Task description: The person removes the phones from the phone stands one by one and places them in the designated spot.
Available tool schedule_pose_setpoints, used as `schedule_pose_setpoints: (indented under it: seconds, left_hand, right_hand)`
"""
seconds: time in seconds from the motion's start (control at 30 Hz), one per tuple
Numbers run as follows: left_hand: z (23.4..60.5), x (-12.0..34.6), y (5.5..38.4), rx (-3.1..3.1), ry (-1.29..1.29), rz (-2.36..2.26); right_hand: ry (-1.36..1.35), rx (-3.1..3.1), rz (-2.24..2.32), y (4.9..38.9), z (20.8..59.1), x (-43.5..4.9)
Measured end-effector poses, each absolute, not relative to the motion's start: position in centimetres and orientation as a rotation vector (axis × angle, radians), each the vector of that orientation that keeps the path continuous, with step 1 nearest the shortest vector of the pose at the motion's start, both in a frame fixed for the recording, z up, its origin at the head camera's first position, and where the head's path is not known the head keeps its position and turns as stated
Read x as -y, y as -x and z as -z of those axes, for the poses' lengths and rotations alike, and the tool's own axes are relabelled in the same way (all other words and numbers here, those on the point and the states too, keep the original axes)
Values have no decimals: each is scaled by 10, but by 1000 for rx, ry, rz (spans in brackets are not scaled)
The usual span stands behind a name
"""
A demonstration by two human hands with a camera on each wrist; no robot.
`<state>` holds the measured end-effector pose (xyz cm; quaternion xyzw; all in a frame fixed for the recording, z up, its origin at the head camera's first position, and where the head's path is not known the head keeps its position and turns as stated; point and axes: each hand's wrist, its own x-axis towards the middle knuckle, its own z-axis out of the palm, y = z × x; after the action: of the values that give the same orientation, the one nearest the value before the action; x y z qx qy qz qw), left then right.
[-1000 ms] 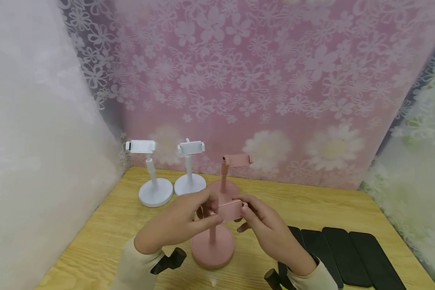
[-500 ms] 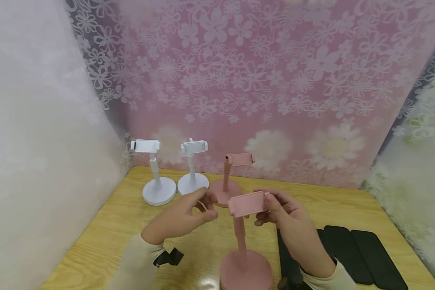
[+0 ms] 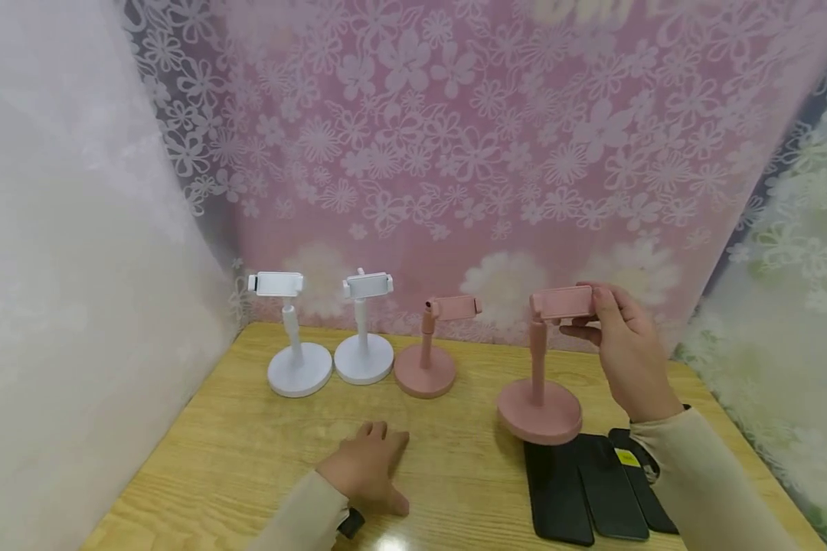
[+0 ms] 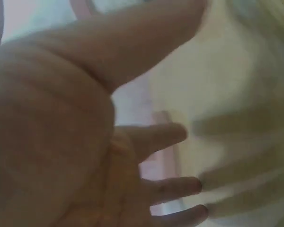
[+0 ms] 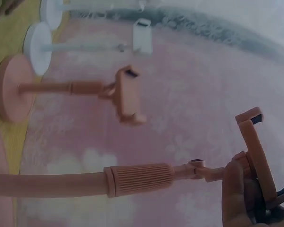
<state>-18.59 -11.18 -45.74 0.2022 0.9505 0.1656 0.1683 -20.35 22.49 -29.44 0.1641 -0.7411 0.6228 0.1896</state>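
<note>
My right hand [image 3: 630, 360] pinches one end of the clamp on a pink phone stand [image 3: 539, 412], thumb on the front and fingers behind. The stand's round base hangs slightly tilted over the table, just behind the black phones. In the right wrist view the stand's ribbed collar [image 5: 139, 179] and jointed neck run toward my fingers [image 5: 234, 189], which are at the clamp. My left hand [image 3: 368, 471] hovers low over the front middle of the table, holding nothing. Its fingers [image 4: 168, 189] are spread in the left wrist view, with their shadows on the wood.
Along the back stand two white phone stands [image 3: 299, 371] [image 3: 364, 361] and another pink phone stand [image 3: 425, 375]. Several black phones [image 3: 558, 490] lie side by side at the front right, partly under my right forearm. A pink floral curtain [image 3: 400, 153] closes off the back.
My right hand has carried the pink stand rightward and away from me. My left hand has let go of its clamp and come down toward the front of the table, fingers spreading.
</note>
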Motion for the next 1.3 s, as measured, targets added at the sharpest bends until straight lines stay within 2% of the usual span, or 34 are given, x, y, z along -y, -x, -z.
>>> schedule_pose_setpoints:
  seconds: [0.2, 0.47, 0.73, 0.97, 1.3]
  left_hand:
    - [468, 105, 182, -2745, -545, -387]
    - [474, 98, 179, -2804, -556, -320]
    - [461, 96, 177, -2833, -541, -287]
    - [471, 98, 185, -2824, -546, -324]
    - [463, 103, 181, -2794, -479, -364]
  right_hand:
    - [-255, 2131, -1553, 251, 323, -229]
    - [-49, 2089, -1681, 283, 348, -229]
    - [-36, 1987, -1695, 291, 363, -221]
    - [-64, 1995, -1583, 289, 390, -217]
    - [-169, 2041, -1674, 290, 396, -220]
